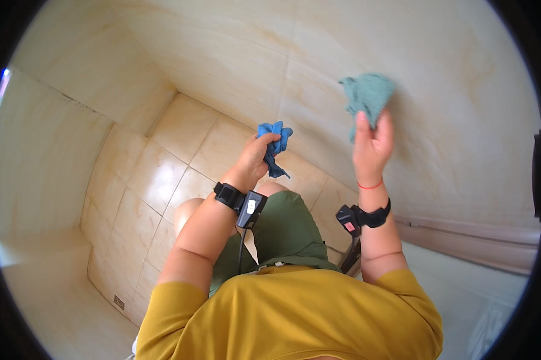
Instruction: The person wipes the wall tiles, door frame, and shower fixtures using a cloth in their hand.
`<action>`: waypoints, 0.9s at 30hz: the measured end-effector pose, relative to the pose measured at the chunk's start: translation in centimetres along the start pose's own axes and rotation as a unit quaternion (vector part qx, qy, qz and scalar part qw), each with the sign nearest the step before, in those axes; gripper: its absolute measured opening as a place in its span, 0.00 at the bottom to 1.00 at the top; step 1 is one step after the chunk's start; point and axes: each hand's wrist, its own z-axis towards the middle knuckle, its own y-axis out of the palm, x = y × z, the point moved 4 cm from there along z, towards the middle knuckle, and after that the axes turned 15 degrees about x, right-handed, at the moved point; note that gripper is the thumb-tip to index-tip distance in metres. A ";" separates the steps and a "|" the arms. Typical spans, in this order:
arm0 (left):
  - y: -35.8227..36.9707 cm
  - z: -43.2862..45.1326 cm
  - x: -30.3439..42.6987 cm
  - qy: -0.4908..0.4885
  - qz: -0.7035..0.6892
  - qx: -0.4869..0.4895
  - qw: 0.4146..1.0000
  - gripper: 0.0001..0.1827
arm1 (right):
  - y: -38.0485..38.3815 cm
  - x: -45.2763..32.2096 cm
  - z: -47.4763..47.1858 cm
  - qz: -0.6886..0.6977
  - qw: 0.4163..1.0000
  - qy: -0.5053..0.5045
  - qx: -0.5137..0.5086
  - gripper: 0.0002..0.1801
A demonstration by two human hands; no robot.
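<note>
My left hand (255, 155) is closed around a crumpled blue cloth (275, 137), held above the tiled floor (162, 180) with one end of the cloth hanging down. Farther right and higher in the picture, my right hand (373, 141) grips a pale green cloth (369, 92) between thumb and fingers. That cloth is partly spread out in front of the marbled wall tiles (441, 112); whether it touches them I cannot tell.
Beige walls meet the floor in a corner at the upper left. A small floor drain (119, 302) lies at the lower left. On the right, a pinkish ledge (468, 236) runs along the wall, and a dark object (538, 175) stands at the far right edge.
</note>
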 end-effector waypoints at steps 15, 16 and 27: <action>1.8 0.3 0.5 0.125 0.050 0.011 0.991 0.16 | -4.1 9.1 -4.2 0.264 0.862 0.430 0.050 0.15; 2.4 0.1 1.1 0.131 0.061 0.028 0.989 0.16 | -6.2 10.1 -3.4 0.286 0.859 0.421 0.061 0.15; 3.1 1.6 -1.2 0.109 0.118 0.126 0.979 0.15 | -28.9 27.1 2.3 0.204 0.792 0.282 0.501 0.15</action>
